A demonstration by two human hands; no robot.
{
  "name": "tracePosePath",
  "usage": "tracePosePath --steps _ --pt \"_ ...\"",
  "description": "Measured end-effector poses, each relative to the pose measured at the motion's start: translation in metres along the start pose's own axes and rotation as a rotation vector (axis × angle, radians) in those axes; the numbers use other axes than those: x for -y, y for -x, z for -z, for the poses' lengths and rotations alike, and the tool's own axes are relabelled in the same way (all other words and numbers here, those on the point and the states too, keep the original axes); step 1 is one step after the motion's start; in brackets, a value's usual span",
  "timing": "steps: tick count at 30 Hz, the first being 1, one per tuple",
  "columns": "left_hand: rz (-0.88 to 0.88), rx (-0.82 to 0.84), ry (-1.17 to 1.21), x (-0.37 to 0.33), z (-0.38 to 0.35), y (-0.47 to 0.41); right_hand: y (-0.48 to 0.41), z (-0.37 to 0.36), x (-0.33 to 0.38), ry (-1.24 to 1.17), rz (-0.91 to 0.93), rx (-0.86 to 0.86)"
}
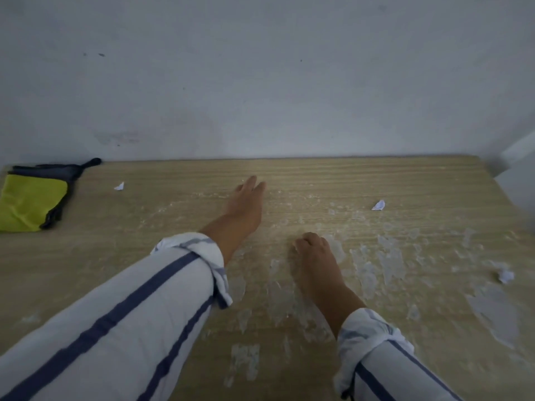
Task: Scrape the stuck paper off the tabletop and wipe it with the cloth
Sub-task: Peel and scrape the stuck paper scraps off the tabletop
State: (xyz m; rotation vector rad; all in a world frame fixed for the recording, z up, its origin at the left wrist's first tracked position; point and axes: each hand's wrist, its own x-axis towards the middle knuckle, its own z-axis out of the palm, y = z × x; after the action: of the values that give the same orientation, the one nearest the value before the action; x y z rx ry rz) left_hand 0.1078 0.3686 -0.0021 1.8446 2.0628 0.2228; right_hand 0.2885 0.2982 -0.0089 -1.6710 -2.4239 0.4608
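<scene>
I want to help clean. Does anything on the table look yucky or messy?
Yes. White stuck paper is smeared in torn patches across the tabletop, mostly right of the right hand. Small crumpled scraps lie loose too.

Dim, flat, bluish light; soft overall blur; wide-angle bending at the edges.

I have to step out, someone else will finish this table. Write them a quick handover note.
Left hand: flat on the tabletop, holding nothing.
Right hand: fingers curled, picking at stuck paper; no tool visible.
Cloth: folded at the far left corner, untouched.
Done: some paper is off; loose scraps lie about.
Left: residue remains across the centre and right; scrape it, clear the scraps, then wipe.
</scene>
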Motion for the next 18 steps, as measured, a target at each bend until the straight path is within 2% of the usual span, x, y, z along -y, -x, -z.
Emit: tracePosePath --steps 4,7,11,13,18 --pt "-0.14 0.045 -0.156 0.013 -0.003 -0.012 -0.001 0.001 -0.001 0.035 -0.021 0.031" --pt "-0.177 0.002 -0.098 0.017 -0.004 0.004 0.0 0.001 0.003 0.009 -0.064 0.031" --pt "-0.106 -0.009 0.023 0.026 0.005 0.042 0.003 -0.002 0.031 -0.126 -0.064 0.005" --pt "-0.027 -0.003 0.114 0.033 0.01 0.068 0.009 -0.006 0.055 -0.242 -0.07 0.045" --pt "0.097 0.015 0.152 0.072 0.023 0.152 0.038 -0.021 0.127 -0.376 0.095 0.171"
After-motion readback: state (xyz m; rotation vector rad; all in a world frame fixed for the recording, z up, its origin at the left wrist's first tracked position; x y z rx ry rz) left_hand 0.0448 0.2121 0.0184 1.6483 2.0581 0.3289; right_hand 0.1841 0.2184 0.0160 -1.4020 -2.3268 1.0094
